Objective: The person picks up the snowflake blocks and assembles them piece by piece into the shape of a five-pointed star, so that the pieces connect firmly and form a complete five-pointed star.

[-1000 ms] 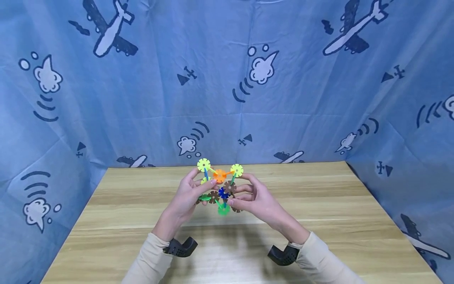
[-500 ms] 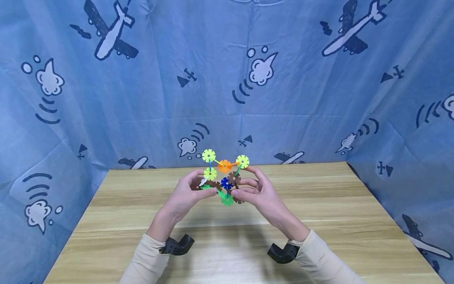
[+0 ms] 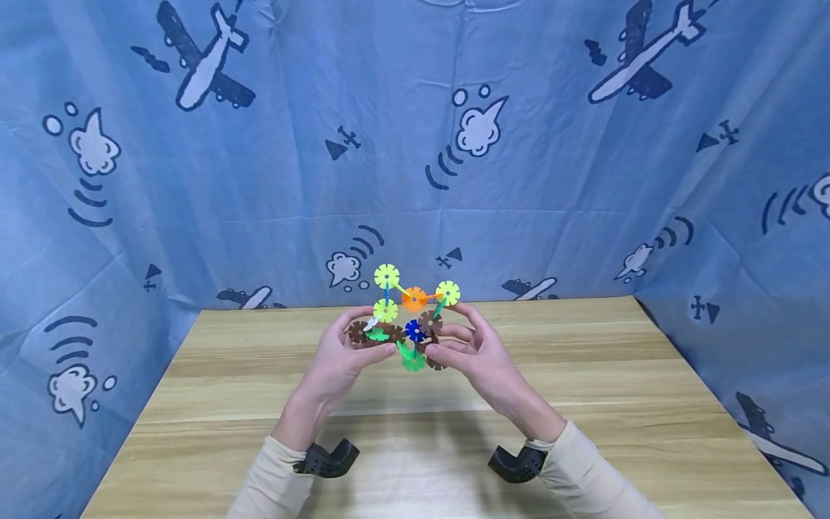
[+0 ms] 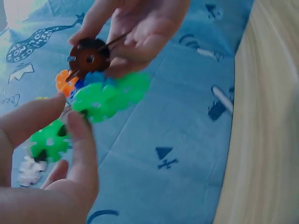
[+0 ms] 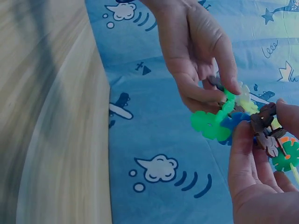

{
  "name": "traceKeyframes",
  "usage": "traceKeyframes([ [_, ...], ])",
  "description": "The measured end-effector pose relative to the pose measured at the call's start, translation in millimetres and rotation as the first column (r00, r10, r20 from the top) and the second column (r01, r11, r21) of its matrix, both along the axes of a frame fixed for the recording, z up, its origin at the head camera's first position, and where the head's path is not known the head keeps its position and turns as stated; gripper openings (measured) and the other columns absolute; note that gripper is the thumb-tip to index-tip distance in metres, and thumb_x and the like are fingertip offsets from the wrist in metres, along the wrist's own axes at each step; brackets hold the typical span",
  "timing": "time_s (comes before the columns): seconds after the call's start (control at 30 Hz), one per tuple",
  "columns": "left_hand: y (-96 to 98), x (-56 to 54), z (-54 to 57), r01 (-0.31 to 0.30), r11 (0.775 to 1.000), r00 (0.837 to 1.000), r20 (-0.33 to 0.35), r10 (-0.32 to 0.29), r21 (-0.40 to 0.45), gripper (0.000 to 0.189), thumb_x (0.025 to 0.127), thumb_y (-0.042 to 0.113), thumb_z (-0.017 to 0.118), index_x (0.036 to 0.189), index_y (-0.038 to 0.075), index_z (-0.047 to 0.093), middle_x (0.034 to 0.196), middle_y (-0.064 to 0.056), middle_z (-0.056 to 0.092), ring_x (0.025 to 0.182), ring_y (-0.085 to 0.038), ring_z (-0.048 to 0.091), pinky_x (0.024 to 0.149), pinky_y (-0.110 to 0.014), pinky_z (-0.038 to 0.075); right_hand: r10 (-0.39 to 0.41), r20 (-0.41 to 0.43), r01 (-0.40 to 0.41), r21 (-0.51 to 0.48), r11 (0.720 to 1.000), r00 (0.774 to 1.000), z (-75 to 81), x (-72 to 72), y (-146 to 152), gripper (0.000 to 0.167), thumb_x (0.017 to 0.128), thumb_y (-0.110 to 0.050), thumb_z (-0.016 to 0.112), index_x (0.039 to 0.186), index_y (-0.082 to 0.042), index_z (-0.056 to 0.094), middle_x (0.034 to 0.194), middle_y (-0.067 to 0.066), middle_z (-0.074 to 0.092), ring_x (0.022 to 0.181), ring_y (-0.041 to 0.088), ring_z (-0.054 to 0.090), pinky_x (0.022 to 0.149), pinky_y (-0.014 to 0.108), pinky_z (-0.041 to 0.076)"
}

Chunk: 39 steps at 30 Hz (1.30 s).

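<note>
Both hands hold up one structure of interlocking plastic snowflake discs above the table. Yellow discs (image 3: 387, 269) and an orange disc (image 3: 408, 302) form its upper edge; a dark blue disc (image 3: 411, 334) sits lower, over a green disc (image 3: 413, 364). My left hand (image 3: 338, 358) pinches the left part, where brown discs (image 3: 356, 339) and a white disc (image 3: 371, 324) show. In the left wrist view, its thumb and finger close on the edge of a bright green disc (image 4: 96, 112). My right hand (image 3: 481, 351) grips the brown discs (image 5: 260, 122) on the right side.
Below the hands lies a wooden tabletop (image 3: 415, 447). A blue cloth (image 3: 402, 144) printed with planes and clouds hangs behind and at both sides. Black wrist mounts (image 3: 516, 463) sit on both forearms over light sleeves (image 3: 593, 476).
Both hands have raised the disc structure slightly, and it has shifted a little right. My left thumb has moved down from beside the orange disc, and the white disc has come into view.
</note>
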<state>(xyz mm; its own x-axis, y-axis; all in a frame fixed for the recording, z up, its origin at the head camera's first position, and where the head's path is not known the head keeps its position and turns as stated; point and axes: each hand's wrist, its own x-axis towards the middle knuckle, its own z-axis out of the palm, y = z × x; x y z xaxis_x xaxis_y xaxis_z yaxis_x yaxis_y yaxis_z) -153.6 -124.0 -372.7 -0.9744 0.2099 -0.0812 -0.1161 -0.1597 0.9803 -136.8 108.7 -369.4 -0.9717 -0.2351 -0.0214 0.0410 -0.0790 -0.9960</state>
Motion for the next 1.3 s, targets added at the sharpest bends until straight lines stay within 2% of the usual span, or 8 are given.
traceKeyframes([
  [0.1, 4.5, 1.3, -5.2, -0.009, 0.995, 0.999, 0.035, 0.006, 0.099, 0.056, 0.083, -0.010, 0.073, 0.133, 0.003, 0.052, 0.122, -0.011, 0.066, 0.108, -0.019, 0.067, 0.096, -0.028, 0.056, 0.001, 0.008, -0.001, -0.039, 0.999, 1.000, 0.5, -0.3, -0.9, 0.084, 0.091, -0.005, 0.073, 0.157, -0.014, 0.021, 0.119, 0.005, 0.067, 0.104, 0.016, 0.072, 0.092, 0.030, 0.057],
  [0.17, 7.8, 1.8, -7.2, -0.016, 0.992, 0.999, 0.048, 0.010, 0.129, 0.047, 0.084, -0.008, 0.073, 0.127, 0.002, 0.057, 0.117, -0.007, 0.069, 0.107, -0.018, 0.066, 0.099, -0.029, 0.054, 0.005, 0.011, -0.004, -0.064, 0.998, 1.000, 1.2, -0.7, -1.9, 0.083, 0.091, -0.004, 0.071, 0.157, -0.013, 0.021, 0.119, 0.005, 0.067, 0.103, 0.015, 0.072, 0.093, 0.030, 0.057],
  [0.37, 16.7, 1.6, -4.8, -0.022, 0.998, 1.000, 0.000, 0.022, 0.059, 0.028, 0.093, 0.009, 0.071, 0.119, 0.007, 0.062, 0.112, -0.001, 0.067, 0.111, -0.020, 0.061, 0.105, -0.038, 0.045, 0.026, 0.016, -0.024, -0.125, 0.992, 1.000, 2.3, -2.1, -5.0, 0.080, 0.093, 0.000, 0.067, 0.157, -0.011, 0.022, 0.121, 0.011, 0.068, 0.102, 0.017, 0.073, 0.096, 0.032, 0.057],
  [0.53, 23.6, 4.8, -0.1, -0.032, 0.999, 0.998, -0.063, 0.031, -0.012, 0.019, 0.098, 0.013, 0.066, 0.115, 0.007, 0.060, 0.107, -0.001, 0.066, 0.103, -0.018, 0.063, 0.095, -0.034, 0.052, 0.029, 0.016, -0.026, -0.130, 0.991, 0.999, 2.5, -2.2, -5.3, 0.079, 0.094, 0.000, 0.067, 0.157, -0.010, 0.022, 0.123, 0.013, 0.068, 0.103, 0.018, 0.074, 0.098, 0.032, 0.056],
  [0.83, 27.5, 7.0, 4.7, -0.127, 0.992, 0.989, -0.079, 0.124, -0.027, 0.027, 0.090, 0.008, 0.075, 0.111, 0.003, 0.059, 0.097, -0.001, 0.065, 0.088, -0.013, 0.060, 0.080, -0.025, 0.054, 0.058, 0.008, -0.057, -0.108, 0.993, 0.998, 2.4, -0.2, -2.4, 0.079, 0.095, -0.001, 0.067, 0.158, -0.008, 0.021, 0.124, 0.014, 0.067, 0.105, 0.017, 0.073, 0.096, 0.031, 0.057],
  [0.97, 23.1, 7.9, 7.1, -0.111, 0.993, 0.989, -0.100, 0.107, -0.030, 0.021, 0.092, 0.009, 0.073, 0.108, 0.003, 0.060, 0.094, -0.002, 0.065, 0.086, -0.016, 0.061, 0.077, -0.025, 0.054, 0.041, 0.003, -0.041, -0.049, 0.998, 0.999, 4.7, 1.6, 2.1, 0.080, 0.094, -0.004, 0.069, 0.159, -0.009, 0.021, 0.127, 0.015, 0.066, 0.106, 0.015, 0.073, 0.097, 0.029, 0.056],
  [1.13, 18.7, 8.8, 9.1, -0.060, 0.997, 0.995, -0.083, 0.057, -0.042, 0.021, 0.094, 0.010, 0.071, 0.111, 0.005, 0.060, 0.097, -0.006, 0.070, 0.084, -0.020, 0.072, 0.080, -0.030, 0.060, 0.017, -0.001, -0.017, 0.043, 0.999, 1.000, 7.4, 2.9, 5.6, 0.082, 0.093, -0.010, 0.073, 0.158, -0.010, 0.024, 0.127, 0.013, 0.066, 0.107, 0.013, 0.071, 0.096, 0.027, 0.056],
  [1.3, 19.4, 8.5, 9.8, -0.046, 0.999, 0.996, -0.071, 0.044, -0.027, 0.028, 0.092, 0.004, 0.071, 0.115, 0.002, 0.057, 0.101, -0.010, 0.066, 0.078, -0.020, 0.073, 0.078, -0.040, 0.063, 0.016, -0.014, -0.015, 0.056, 0.998, 1.000, 7.6, 3.0, 7.1, 0.082, 0.092, -0.009, 0.074, 0.157, -0.009, 0.025, 0.126, 0.013, 0.066, 0.106, 0.014, 0.070, 0.093, 0.028, 0.057],
])
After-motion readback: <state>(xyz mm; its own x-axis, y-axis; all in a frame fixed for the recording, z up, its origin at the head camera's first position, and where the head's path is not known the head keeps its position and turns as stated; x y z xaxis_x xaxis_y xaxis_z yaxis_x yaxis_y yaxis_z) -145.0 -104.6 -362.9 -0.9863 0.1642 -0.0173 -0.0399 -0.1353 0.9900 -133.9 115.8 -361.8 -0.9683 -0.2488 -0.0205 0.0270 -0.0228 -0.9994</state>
